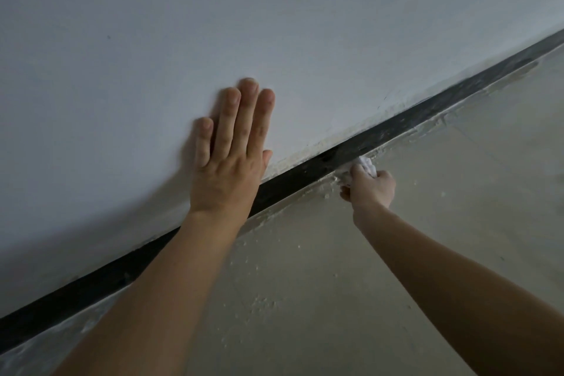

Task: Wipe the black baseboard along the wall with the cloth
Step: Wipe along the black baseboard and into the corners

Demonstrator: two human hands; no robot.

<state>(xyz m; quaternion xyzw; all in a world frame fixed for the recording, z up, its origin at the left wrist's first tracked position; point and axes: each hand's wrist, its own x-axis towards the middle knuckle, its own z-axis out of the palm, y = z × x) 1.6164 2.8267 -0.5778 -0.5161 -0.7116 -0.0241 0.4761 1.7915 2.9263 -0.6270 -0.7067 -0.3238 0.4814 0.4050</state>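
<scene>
The black baseboard [406,123] runs as a diagonal strip from lower left to upper right, where the pale wall meets the floor. My right hand [370,189] is closed around a small white cloth [366,165], which is bunched up and pressed against the lower edge of the baseboard near the middle of the view. My left hand [233,156] lies flat on the wall just above the baseboard, fingers straight and together, holding nothing. My left forearm hides a stretch of the baseboard.
The white wall [213,24] fills the upper left. The beige floor [442,238] fills the lower right, with pale specks and rough plaster residue [323,189] along the joint under the baseboard.
</scene>
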